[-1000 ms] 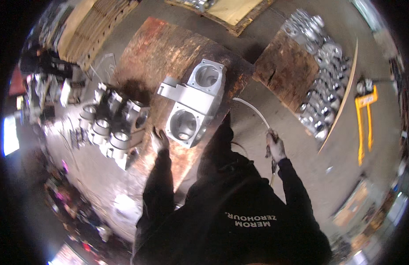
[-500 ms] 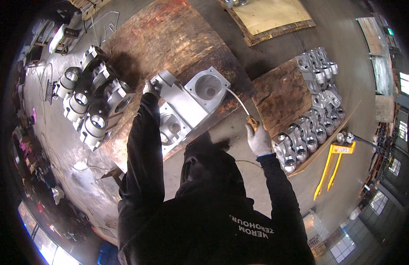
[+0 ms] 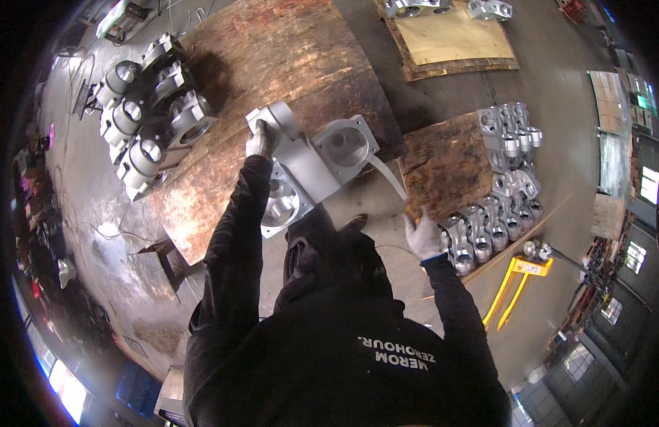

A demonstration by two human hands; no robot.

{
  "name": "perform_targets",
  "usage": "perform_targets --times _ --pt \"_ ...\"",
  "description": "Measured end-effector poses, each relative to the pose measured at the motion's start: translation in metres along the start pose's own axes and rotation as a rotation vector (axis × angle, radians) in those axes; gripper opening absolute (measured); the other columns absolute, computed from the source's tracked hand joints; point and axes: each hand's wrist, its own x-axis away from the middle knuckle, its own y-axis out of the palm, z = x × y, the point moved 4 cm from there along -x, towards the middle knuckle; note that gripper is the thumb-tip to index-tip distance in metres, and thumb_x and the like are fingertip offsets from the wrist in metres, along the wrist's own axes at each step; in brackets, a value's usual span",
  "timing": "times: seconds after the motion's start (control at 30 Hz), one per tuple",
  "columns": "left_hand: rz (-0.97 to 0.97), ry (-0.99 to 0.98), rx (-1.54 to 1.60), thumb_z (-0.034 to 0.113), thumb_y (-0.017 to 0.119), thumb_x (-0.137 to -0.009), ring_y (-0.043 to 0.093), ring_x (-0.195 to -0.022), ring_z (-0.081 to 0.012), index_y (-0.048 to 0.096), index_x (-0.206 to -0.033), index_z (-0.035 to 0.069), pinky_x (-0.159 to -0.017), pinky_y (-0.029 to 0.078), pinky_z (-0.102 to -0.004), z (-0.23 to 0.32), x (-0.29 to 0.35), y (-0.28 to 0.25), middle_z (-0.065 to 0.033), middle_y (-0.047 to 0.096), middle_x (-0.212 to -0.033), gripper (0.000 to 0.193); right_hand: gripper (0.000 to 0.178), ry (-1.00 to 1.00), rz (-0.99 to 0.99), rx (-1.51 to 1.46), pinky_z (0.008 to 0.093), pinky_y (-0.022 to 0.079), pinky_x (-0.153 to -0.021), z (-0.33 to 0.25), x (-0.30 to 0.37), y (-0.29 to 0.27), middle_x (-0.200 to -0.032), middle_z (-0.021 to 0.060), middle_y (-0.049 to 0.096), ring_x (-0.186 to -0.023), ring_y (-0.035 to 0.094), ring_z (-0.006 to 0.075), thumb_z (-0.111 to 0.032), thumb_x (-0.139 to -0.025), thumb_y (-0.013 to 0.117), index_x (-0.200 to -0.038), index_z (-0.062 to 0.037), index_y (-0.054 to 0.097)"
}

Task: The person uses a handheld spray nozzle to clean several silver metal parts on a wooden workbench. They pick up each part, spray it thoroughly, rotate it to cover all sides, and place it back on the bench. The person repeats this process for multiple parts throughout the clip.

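A large silver-grey metal casting (image 3: 309, 169), with round bores and square flanges, lies at the near edge of a worn wooden board. My left hand (image 3: 259, 144), in a pale glove, grips its upper-left cylindrical end. My right hand (image 3: 423, 238), gloved too, is closed round the orange-brown handle of a metal file (image 3: 391, 178). The file's long blade reaches up and left, its far end at the rim of the casting's right-hand flange. Whether the blade touches the metal there I cannot tell.
The stained wooden board (image 3: 272, 53) extends away from me. Several similar castings (image 3: 123, 117) stand at the left. More silver parts (image 3: 497, 220) line a second board (image 3: 443, 167) on the right, near a yellow pallet jack (image 3: 511, 288). A pallet (image 3: 454, 43) lies at the far right.
The view has shifted a little. My left hand has moved further onto the casting's cylindrical end. The file has turned and shows a broader face, its handle lower beside my right hand.
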Motion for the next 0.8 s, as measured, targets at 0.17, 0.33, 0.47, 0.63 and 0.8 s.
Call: perform_targets --times 0.17,0.33,0.47,0.63,0.8 --pt "0.052 -0.471 1.494 0.044 0.054 -0.097 0.056 -0.091 -0.0184 0.054 -0.101 0.005 -0.080 0.045 -0.0321 0.003 0.053 -0.012 -0.0053 0.056 -0.091 0.040 0.046 0.077 -0.079 -0.307 0.0451 0.050 -0.086 0.044 0.049 0.007 -0.106 0.0284 0.065 -0.102 0.063 0.0434 -0.027 -0.089 0.066 -0.124 -0.0009 0.052" --pt "0.225 -0.399 1.367 0.045 0.058 -0.096 0.058 -0.086 -0.0161 0.054 -0.105 0.003 -0.074 0.047 -0.0300 0.059 0.113 -0.047 -0.0051 0.058 -0.092 0.043 0.039 0.199 -0.267 -0.265 0.0434 0.050 -0.085 0.091 0.100 0.024 -0.105 0.0253 0.066 -0.104 0.063 0.0410 -0.025 -0.088 0.067 -0.117 -0.0003 0.058" --pt "0.226 -0.397 1.158 0.054 0.054 -0.095 0.060 -0.098 -0.0201 0.052 -0.123 -0.004 -0.085 0.047 -0.0316 0.085 0.152 -0.051 -0.0121 0.064 -0.106 0.064 0.047 0.126 -0.212 -0.180 0.0485 0.051 -0.074 0.111 0.119 0.031 -0.092 0.0253 0.067 -0.092 0.065 0.0435 -0.039 -0.088 0.067 -0.116 -0.0019 0.058" --pt "0.245 -0.254 1.096 0.055 0.052 -0.096 0.058 -0.098 -0.0204 0.053 -0.126 -0.002 -0.088 0.046 -0.0336 0.105 0.192 -0.045 -0.0120 0.063 -0.110 0.064 0.043 0.143 -0.068 -0.388 0.0460 0.052 -0.068 0.145 0.132 0.046 -0.087 0.0235 0.068 -0.084 0.067 0.0425 -0.041 -0.088 0.068 -0.103 -0.0013 0.063" --pt "0.255 -0.234 0.969 0.050 0.051 -0.099 0.055 -0.100 -0.0212 0.041 -0.125 0.000 -0.088 0.045 -0.0348 0.103 0.230 -0.044 -0.0142 0.060 -0.105 0.057 0.031 -0.105 0.099 -0.734 0.0389 0.052 -0.075 0.113 0.129 0.013 -0.096 0.0163 0.071 -0.089 0.069 0.0326 -0.030 -0.090 0.068 -0.104 -0.0022 0.063"
